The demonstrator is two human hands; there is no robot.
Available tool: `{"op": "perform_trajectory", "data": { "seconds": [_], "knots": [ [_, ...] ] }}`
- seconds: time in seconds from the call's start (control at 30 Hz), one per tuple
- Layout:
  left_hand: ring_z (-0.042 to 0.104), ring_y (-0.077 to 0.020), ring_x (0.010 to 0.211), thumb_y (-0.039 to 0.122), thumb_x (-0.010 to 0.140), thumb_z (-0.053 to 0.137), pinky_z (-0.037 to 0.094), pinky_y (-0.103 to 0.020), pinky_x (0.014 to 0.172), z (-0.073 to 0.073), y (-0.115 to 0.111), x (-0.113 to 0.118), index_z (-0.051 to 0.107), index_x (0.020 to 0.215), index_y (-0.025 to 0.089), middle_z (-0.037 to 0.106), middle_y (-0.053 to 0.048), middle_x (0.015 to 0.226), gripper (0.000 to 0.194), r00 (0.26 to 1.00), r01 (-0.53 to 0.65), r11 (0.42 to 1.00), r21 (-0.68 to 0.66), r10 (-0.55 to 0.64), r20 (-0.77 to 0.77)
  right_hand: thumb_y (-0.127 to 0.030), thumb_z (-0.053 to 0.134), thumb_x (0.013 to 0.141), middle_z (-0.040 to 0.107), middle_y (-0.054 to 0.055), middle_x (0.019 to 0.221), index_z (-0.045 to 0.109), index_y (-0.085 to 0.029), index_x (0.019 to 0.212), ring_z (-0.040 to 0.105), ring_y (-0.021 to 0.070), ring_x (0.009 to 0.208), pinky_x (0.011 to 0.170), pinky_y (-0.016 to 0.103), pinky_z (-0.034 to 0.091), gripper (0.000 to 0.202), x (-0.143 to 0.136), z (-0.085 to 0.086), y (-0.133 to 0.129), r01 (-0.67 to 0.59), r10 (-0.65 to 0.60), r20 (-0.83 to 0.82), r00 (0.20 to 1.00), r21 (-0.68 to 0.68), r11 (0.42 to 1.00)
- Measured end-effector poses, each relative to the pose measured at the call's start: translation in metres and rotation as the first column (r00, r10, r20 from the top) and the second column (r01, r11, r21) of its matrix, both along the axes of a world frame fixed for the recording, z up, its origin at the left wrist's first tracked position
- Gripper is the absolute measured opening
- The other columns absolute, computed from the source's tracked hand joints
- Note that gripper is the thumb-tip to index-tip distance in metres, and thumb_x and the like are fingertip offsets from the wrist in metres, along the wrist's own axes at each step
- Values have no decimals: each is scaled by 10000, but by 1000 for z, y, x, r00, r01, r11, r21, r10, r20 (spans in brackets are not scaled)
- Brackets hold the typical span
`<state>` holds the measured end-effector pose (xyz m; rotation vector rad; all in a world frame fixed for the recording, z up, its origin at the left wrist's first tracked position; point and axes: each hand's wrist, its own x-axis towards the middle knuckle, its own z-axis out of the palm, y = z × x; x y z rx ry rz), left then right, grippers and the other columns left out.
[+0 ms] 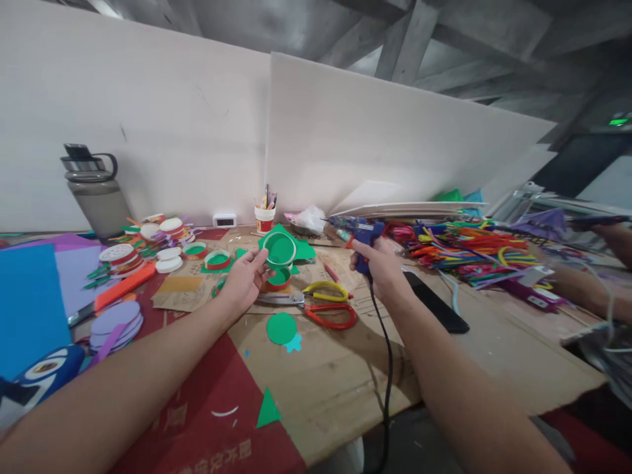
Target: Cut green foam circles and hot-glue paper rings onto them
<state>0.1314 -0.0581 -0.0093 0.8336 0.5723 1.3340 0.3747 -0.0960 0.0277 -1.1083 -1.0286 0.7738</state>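
Observation:
My left hand (248,275) grips a shallow round paper cup piece (280,250) by its edge, its green inside facing me. My right hand (382,263) is wrapped round the handle of a blue hot glue gun (364,242), its nozzle pointing left toward the cup piece, apart from it. Below the cup piece is another red-rimmed ring with green inside (279,279). Scissors with yellow and red handles (328,316) lie between my hands. Nearer me rest a green paper disc (281,328), a small light-blue cutout (294,343) and a green triangle (268,409).
On the left stand a grey bottle (96,191), an orange utility knife (123,286) and purple discs (117,324). Colourful pipe cleaners (469,247) and a black phone (434,301) lie right. The glue gun's cord (388,368) hangs over the table edge. Another person's arm (580,289) is far right.

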Motion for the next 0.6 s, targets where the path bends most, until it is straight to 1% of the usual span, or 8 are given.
{"op": "perform_trajectory", "data": {
  "seconds": [0.03, 0.07, 0.2, 0.27, 0.37, 0.47, 0.6],
  "knots": [
    [625, -99, 631, 241, 697, 768, 537, -214, 563, -1, 1, 0, 605, 837, 149, 686, -8, 790, 234, 1000, -2, 1000, 2, 2, -2, -267, 641, 702, 518, -66, 590, 489, -206, 835, 472, 80, 437, 419, 211, 407, 211, 6, -2, 4, 85, -85, 8, 996, -40, 996],
    [623, -100, 630, 244, 693, 772, 538, -216, 564, -2, 1, 0, 604, 838, 148, 682, -7, 781, 242, 1000, -3, 1000, 5, 3, -2, -249, 654, 691, 513, -65, 587, 486, -203, 821, 466, 78, 433, 409, 211, 411, 217, 11, -4, 8, 124, -123, 16, 992, -61, 990],
    [615, -103, 628, 255, 664, 793, 534, -215, 553, -4, 3, 0, 614, 841, 144, 649, 5, 727, 275, 1000, -7, 999, 40, 7, -12, -189, 676, 667, 477, -67, 517, 466, -196, 742, 443, 81, 399, 374, 219, 423, 223, 27, -19, 22, 192, -188, 40, 981, -163, 968],
    [603, -98, 610, 265, 649, 803, 525, -209, 535, -4, 4, 0, 625, 845, 144, 641, 9, 720, 291, 1000, -15, 998, 62, 17, -25, -168, 675, 660, 474, -62, 482, 459, -195, 712, 448, 86, 391, 375, 227, 437, 223, 29, -28, 27, 187, -181, 47, 982, -224, 956],
    [586, -88, 584, 288, 639, 807, 515, -207, 518, -5, 4, 0, 636, 850, 144, 642, 9, 738, 308, 998, -21, 997, 75, 25, -51, -160, 663, 658, 472, -56, 444, 457, -194, 682, 458, 93, 389, 374, 224, 437, 210, 28, -42, 33, 175, -159, 80, 984, -275, 945],
    [581, -82, 572, 312, 629, 810, 503, -204, 504, -5, 3, 0, 642, 858, 147, 654, 6, 768, 328, 997, -29, 997, 71, 34, -70, -178, 671, 646, 504, -53, 464, 473, -197, 723, 489, 109, 398, 381, 238, 447, 214, 24, -51, 39, 188, -153, 145, 978, -279, 942],
    [595, -94, 593, 341, 604, 819, 486, -204, 496, -2, -1, 1, 653, 864, 144, 667, -8, 788, 366, 994, -41, 996, 82, 48, -95, -213, 657, 654, 522, -47, 486, 511, -205, 775, 524, 139, 410, 395, 261, 454, 190, 27, -56, 41, 213, -135, 301, 944, -244, 946]
  ]
}}
